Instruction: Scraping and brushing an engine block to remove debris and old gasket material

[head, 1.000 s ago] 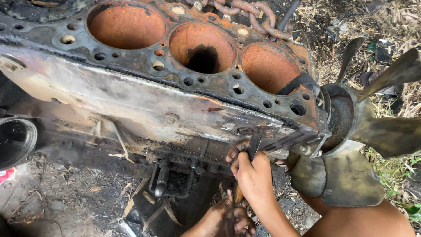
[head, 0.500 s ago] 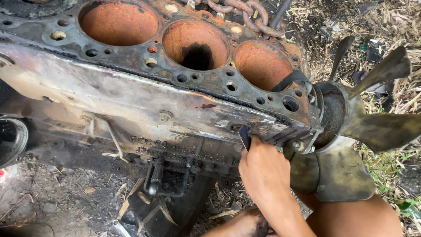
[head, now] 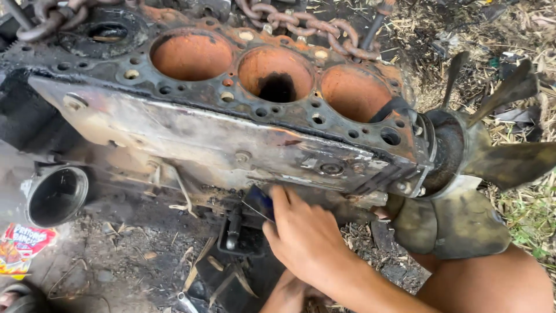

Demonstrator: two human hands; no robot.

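Your right hand (head: 304,240) was up under the side of the big rusty engine block (head: 220,139), and its fingers were curled shut around a small dark blue tool (head: 259,203). The tip of the tool touched the dirty underside of the block, just above a black bracket (head: 240,232) that hung there. Your left hand (head: 286,295) was low down, at the bottom edge of the view, partly hidden under your right arm, so you could not tell if it was open or closed or if it held anything. The block lay on the dirt ground (head: 116,272), with its flat top toward you. Three round orange holes (head: 275,72) sat in a row on the top, and the middle one had a black patch inside. A rusty chain (head: 313,26) lay across the far edge of the block. At the right end of the block there was a fan (head: 509,156) with wide, dull blades, near your bare knee (head: 498,284). On the left, a short dark pipe (head: 58,194) with a round open mouth stuck out from below the block. Just beside it, a red and yellow snack wrapper (head: 20,246) lay on the ground. Dry grass (head: 521,35) and bits of straw covered the ground behind the fan.
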